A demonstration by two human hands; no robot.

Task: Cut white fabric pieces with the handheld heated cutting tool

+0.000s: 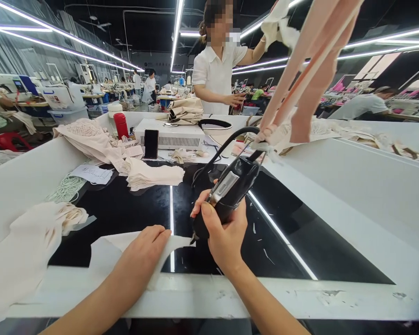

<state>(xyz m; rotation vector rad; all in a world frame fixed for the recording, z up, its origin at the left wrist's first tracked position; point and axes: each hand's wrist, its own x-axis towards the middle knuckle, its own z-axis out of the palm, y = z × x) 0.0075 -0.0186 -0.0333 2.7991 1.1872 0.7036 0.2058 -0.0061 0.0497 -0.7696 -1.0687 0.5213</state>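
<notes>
My right hand (226, 228) is wrapped round a black corded handheld cutter (230, 186), tilted with its lower tip at the right end of a white fabric piece (106, 249). My left hand (143, 253) lies flat on that piece, fingers together and pointing right, pressing it against the glossy black table surface (125, 218). The fabric narrows to a thin strip between my left fingertips and the tool's tip. Small white scraps (268, 256) lie right of the tool.
Beige fabric stacks (153, 174) and a draped pile (24, 251) lie at the left. Behind are a phone (151, 143), a white vented box (171, 135) and a red bottle (120, 125). Pink strips (310, 70) hang at upper right. A person (216, 70) stands across the table.
</notes>
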